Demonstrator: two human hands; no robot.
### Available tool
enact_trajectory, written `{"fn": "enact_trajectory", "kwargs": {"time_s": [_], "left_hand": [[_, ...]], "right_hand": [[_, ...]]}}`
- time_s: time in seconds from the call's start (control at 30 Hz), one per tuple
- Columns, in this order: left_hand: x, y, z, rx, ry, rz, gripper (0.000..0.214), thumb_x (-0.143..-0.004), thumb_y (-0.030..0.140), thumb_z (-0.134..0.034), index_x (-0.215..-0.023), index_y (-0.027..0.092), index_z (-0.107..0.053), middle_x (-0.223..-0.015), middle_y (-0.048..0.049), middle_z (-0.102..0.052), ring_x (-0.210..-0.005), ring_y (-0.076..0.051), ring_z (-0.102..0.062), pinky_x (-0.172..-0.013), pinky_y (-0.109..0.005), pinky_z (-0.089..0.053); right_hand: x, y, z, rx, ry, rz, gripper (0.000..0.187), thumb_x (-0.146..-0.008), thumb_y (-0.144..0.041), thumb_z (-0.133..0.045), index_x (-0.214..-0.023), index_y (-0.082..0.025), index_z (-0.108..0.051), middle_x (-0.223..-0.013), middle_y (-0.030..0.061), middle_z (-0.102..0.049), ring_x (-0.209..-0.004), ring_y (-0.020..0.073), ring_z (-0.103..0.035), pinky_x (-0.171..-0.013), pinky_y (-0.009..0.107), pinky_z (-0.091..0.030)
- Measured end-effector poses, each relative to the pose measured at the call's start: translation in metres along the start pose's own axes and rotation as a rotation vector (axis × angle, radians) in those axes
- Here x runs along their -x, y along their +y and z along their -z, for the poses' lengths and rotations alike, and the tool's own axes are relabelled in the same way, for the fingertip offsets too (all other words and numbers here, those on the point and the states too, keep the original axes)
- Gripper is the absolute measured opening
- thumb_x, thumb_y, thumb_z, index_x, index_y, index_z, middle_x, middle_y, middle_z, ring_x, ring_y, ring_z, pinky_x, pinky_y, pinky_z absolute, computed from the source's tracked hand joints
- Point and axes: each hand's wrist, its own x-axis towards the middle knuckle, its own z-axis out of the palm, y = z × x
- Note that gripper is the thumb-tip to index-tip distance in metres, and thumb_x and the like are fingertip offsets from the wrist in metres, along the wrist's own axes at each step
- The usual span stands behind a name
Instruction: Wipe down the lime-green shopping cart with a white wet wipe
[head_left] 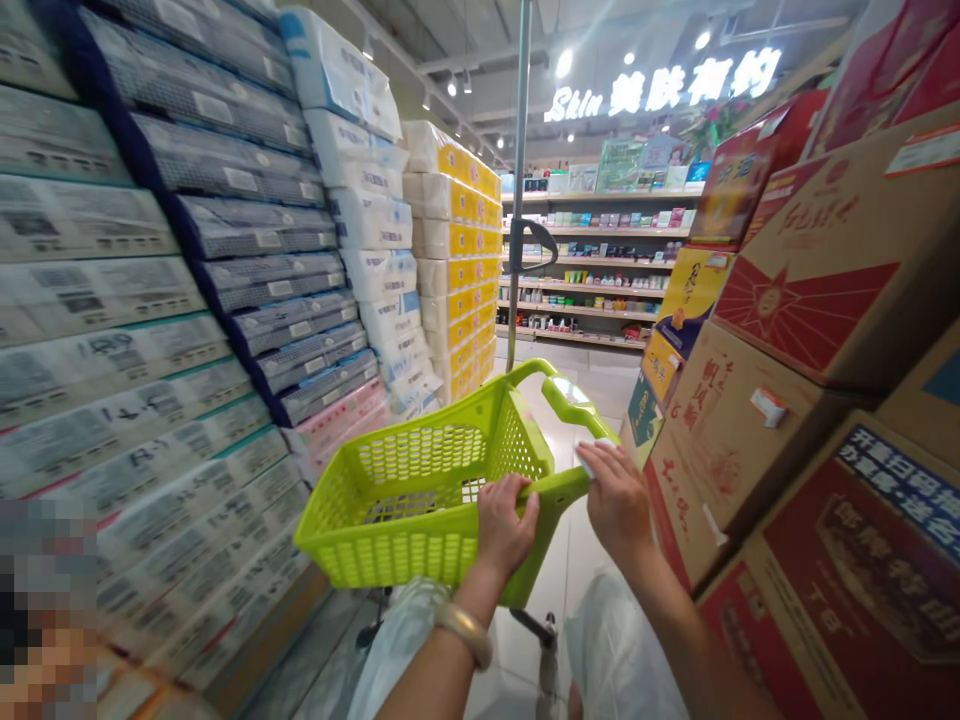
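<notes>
- Stacked tissue packs point(135, 300) fill the whole side left of the green basket; their print is smeared by motion and cannot be read, and a pixelated patch covers the corner below them.
- Cardboard cartons point(817, 400) rise right of the basket, cut off by the frame edge; they carry red and white Chinese print, most of it too tilted to read.
- Beyond the basket, shelves of small bottles point(592, 270) stand under a lit sign point(664, 88) reading "Skin" followed by Chinese characters; the bottles are too small to tell apart.
- The green basket point(420, 490) sits mid-aisle on a wheeled frame, mostly hidden beneath it; a metal pole point(517, 180) rises behind it.
- The right hand point(619, 500) rests on the basket's handle, fingers point(600, 462) over something white; the grip is hard to make out.
- The left hand point(504, 525) has its fingers curled tight over the basket's near rim, with a bracelet point(466, 632) at the wrist.
</notes>
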Motion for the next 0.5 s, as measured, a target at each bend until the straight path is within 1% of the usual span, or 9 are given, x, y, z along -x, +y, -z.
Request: {"fn": "enact_trajectory", "kwargs": {"time_s": [0.03,0.07,0.2,0.23,0.3,0.37,0.43,0.47,0.5], "left_hand": [[0.001,0.001,0.0,-0.001,0.001,0.003,0.009,-0.087,0.026,-0.051,-0.087,0.022,-0.059,-0.087,-0.0018,-0.069,-0.086,-0.02,-0.063,-0.09,-0.039,-0.042],[0.002,0.001,0.001,-0.001,0.001,0.005,0.009,-0.087,0.027,-0.051,-0.087,0.022,-0.058,-0.087,-0.0018,-0.069,-0.086,-0.02,-0.063,-0.09,-0.039,-0.042],[0.004,0.002,0.003,0.005,-0.021,0.011,0.011,-0.087,0.03,-0.051,-0.085,0.022,-0.058,-0.086,-0.0032,-0.069,-0.086,-0.021,-0.063,-0.087,-0.039,-0.042],[0.004,0.001,0.004,0.008,-0.029,0.011,0.011,-0.087,0.03,-0.051,-0.085,0.022,-0.058,-0.087,-0.0033,-0.069,-0.087,-0.021,-0.063,-0.087,-0.038,-0.042],[0.006,0.0,0.008,0.011,-0.044,0.011,0.01,-0.087,0.031,-0.053,-0.086,0.022,-0.058,-0.088,-0.0027,-0.07,-0.088,-0.02,-0.063,-0.089,-0.038,-0.042],[0.008,0.0,0.011,0.01,-0.056,0.012,0.011,-0.086,0.032,-0.054,-0.087,0.023,-0.059,-0.089,-0.0017,-0.07,-0.088,-0.019,-0.063,-0.091,-0.037,-0.042],[0.011,0.0,0.014,0.001,-0.06,0.023,0.011,-0.085,0.034,-0.055,-0.086,0.023,-0.059,-0.089,-0.0014,-0.07,-0.088,-0.019,-0.063,-0.092,-0.038,-0.041],[0.012,0.001,0.015,-0.005,-0.058,0.032,0.012,-0.085,0.034,-0.056,-0.086,0.023,-0.059,-0.089,-0.0016,-0.07,-0.087,-0.019,-0.063,-0.091,-0.038,-0.041],[0.013,0.001,0.016,-0.013,-0.056,0.041,0.012,-0.086,0.034,-0.056,-0.086,0.022,-0.059,-0.089,-0.0021,-0.07,-0.087,-0.02,-0.063,-0.091,-0.038,-0.041]], "right_hand": [[0.0,-0.001,0.0,0.014,0.022,-0.02,0.045,-0.084,-0.003,-0.039,-0.113,-0.018,-0.07,-0.109,0.01,-0.074,-0.11,0.0262,-0.064,-0.106,0.052,-0.043],[0.001,-0.004,-0.002,0.016,0.018,-0.017,0.045,-0.084,-0.004,-0.039,-0.112,-0.018,-0.071,-0.108,0.0099,-0.075,-0.108,0.0261,-0.065,-0.106,0.052,-0.042],[0.013,-0.032,-0.012,-0.056,-0.152,0.129,0.042,-0.086,-0.005,-0.041,-0.112,-0.02,-0.07,-0.111,0.0068,-0.075,-0.107,0.0221,-0.066,-0.106,0.044,-0.044],[0.015,-0.035,-0.011,-0.064,-0.171,0.144,0.041,-0.087,-0.005,-0.041,-0.112,-0.02,-0.07,-0.112,0.0066,-0.074,-0.108,0.0219,-0.066,-0.106,0.043,-0.044],[0.015,-0.031,-0.004,-0.045,-0.133,0.111,0.042,-0.086,-0.005,-0.04,-0.112,-0.02,-0.069,-0.11,0.0077,-0.074,-0.108,0.0229,-0.065,-0.106,0.045,-0.044],[0.014,-0.019,0.007,0.007,-0.033,0.044,0.045,-0.084,-0.003,-0.038,-0.112,-0.019,-0.069,-0.108,0.009,-0.074,-0.108,0.0244,-0.065,-0.106,0.048,-0.043],[0.013,-0.012,0.014,0.046,0.028,-0.019,0.044,-0.083,-0.005,-0.039,-0.114,-0.017,-0.068,-0.11,0.011,-0.073,-0.11,0.0261,-0.063,-0.107,0.05,-0.042],[0.015,-0.013,0.015,0.048,0.034,-0.014,0.044,-0.082,-0.004,-0.039,-0.113,-0.017,-0.068,-0.109,0.0114,-0.073,-0.11,0.0264,-0.064,-0.106,0.051,-0.042],[0.017,-0.018,0.014,0.034,0.011,0.009,0.044,-0.082,-0.004,-0.039,-0.113,-0.017,-0.068,-0.11,0.0111,-0.074,-0.109,0.026,-0.064,-0.106,0.05,-0.042]]}}
